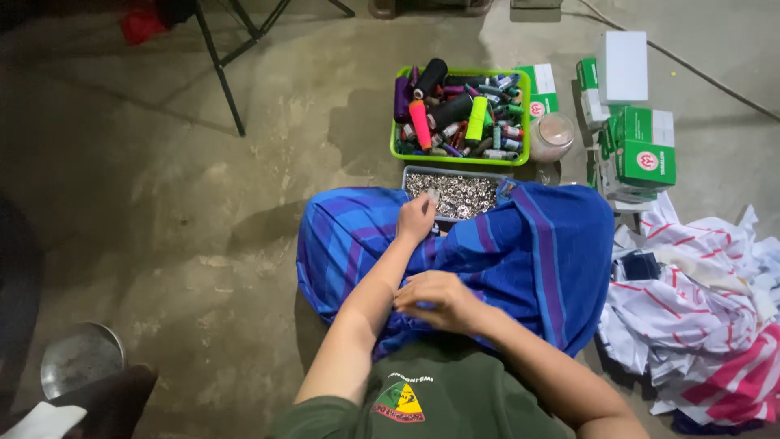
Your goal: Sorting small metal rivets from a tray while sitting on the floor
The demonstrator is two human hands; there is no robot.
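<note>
Flanking the left hand [416, 219]: thread basket [460, 158], green boxes [638, 146], striped cloth [699, 313].

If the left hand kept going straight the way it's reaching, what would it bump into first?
Most likely the grey tray of small silvery metal pieces. The left hand points up and away from the person, already at the tray's near edge; the green basket of thread spools lies beyond.

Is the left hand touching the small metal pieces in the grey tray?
Touching. The head view shows the left hand at the grey tray, its fingertips pinching a small metal piece at the near edge of the pile.
</note>
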